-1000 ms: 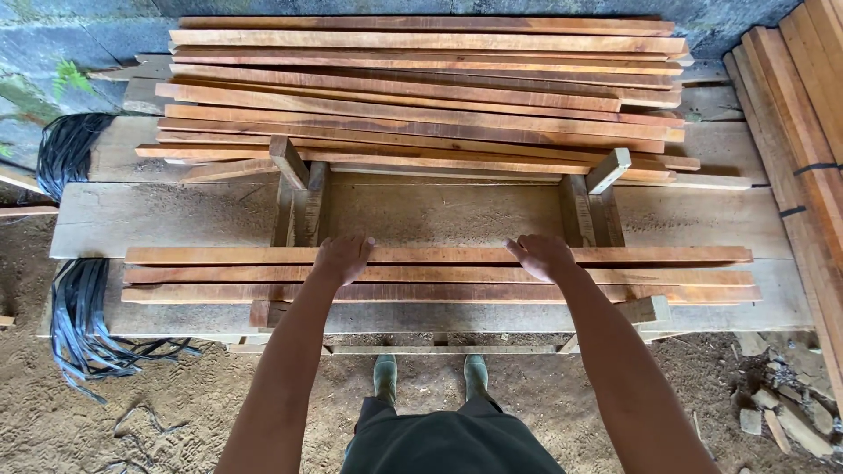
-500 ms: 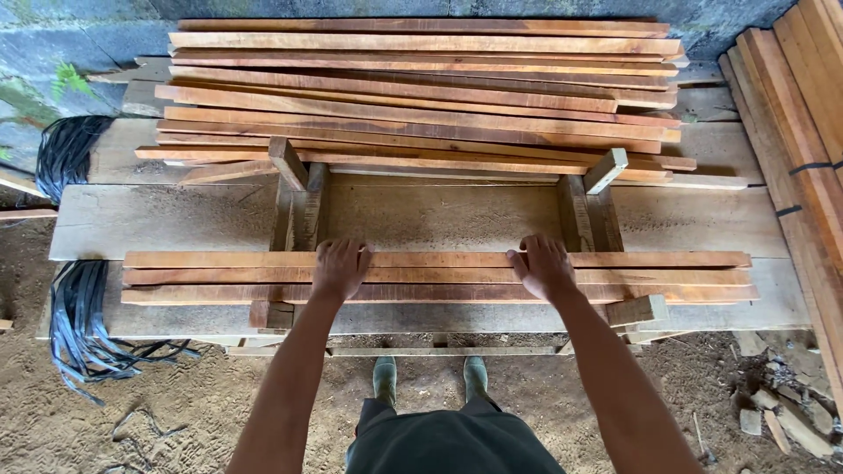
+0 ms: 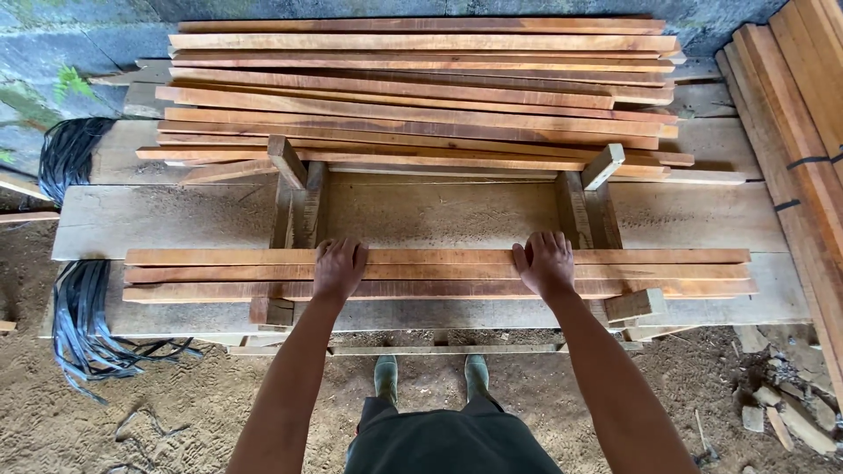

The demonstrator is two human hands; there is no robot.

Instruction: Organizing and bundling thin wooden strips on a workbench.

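Three long reddish wooden slats (image 3: pixel 439 274) lie side by side across two wooden cradle supports on a wide plank bench (image 3: pixel 176 215). My left hand (image 3: pixel 339 268) rests flat, palm down, on top of the slats near the left support (image 3: pixel 294 206). My right hand (image 3: pixel 544 263) also presses flat on them, beside the right support (image 3: pixel 587 206). Fingers of both hands reach the far edge of the farthest slat. Neither hand wraps around anything.
A big pile of similar slats (image 3: pixel 421 92) fills the back of the bench. Strapped timber bundles (image 3: pixel 795 132) stand at the right. Black strapping coils (image 3: pixel 75 307) hang at the left. Sandy ground, stones (image 3: pixel 781 421) and my boots (image 3: pixel 430 377) lie below.
Both hands slid back toward me from the far slat edge and settled flat on the three slats. The slats shifted only slightly.
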